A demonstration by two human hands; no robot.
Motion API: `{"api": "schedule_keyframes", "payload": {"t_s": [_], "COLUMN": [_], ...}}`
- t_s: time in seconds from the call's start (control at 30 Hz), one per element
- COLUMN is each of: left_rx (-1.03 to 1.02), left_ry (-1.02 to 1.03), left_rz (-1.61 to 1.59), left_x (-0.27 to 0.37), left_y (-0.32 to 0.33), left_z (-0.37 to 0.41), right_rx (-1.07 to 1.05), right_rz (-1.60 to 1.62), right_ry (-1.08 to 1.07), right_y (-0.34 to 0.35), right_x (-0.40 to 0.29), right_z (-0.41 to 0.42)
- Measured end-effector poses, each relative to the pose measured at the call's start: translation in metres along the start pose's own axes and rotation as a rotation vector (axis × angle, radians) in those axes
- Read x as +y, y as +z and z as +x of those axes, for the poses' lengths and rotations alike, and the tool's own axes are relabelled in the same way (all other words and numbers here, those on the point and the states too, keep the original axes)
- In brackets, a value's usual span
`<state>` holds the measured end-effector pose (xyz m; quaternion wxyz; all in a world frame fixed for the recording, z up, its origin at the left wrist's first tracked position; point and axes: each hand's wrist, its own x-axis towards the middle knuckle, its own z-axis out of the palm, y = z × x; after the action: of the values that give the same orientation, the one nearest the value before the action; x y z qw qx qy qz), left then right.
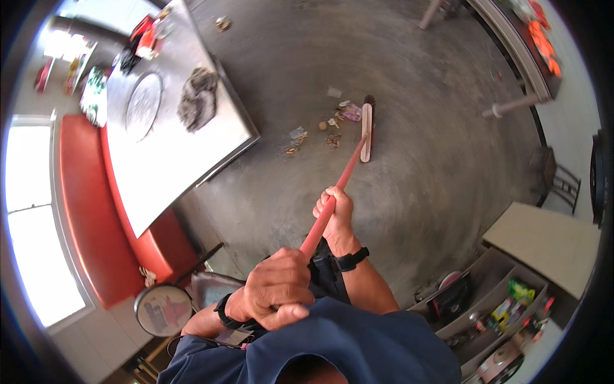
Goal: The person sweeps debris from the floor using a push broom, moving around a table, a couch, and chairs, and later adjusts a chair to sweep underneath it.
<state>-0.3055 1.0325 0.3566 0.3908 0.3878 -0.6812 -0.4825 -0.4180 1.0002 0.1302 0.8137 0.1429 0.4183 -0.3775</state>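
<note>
A push broom with a red handle slants away from my body, its pale, dark-bristled head resting on the concrete floor. My left hand grips the upper end of the handle near my chest. Lower down, my right hand is closed around the same handle. Just left of the broom head lies scattered litter, with a purple wrapper nearly touching it. More debris and a clear plastic scrap lie farther left. A small pale scrap is above them.
At left stands a shiny table bearing a grey cloth, beside a red bench. A round-topped stool is at lower left. Shelving holds goods at lower right. Another table stands at upper right. Crumpled litter lies near the top.
</note>
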Motion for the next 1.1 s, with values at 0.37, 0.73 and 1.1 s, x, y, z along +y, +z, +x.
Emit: {"api": "schedule_keyframes", "payload": {"t_s": [0.37, 0.73, 1.1], "left_rx": [0.399, 0.489, 0.524], "left_ry": [0.190, -0.342, 0.023], "left_rz": [-0.021, 0.560, 0.354], "left_x": [0.077, 0.009, 0.016], "left_y": [0.011, 0.028, -0.005], "left_z": [-0.119, -0.176, -0.160], "right_rx": [-0.217, -0.307, -0.124], "right_rz": [-0.235, -0.051, -0.486], "right_ry": [0.408, 0.991, 0.658], "right_y": [0.008, -0.030, -0.025], "right_x": [0.142, 0.320, 0.222], "right_z": [-0.078, -0.019, -0.026]}}
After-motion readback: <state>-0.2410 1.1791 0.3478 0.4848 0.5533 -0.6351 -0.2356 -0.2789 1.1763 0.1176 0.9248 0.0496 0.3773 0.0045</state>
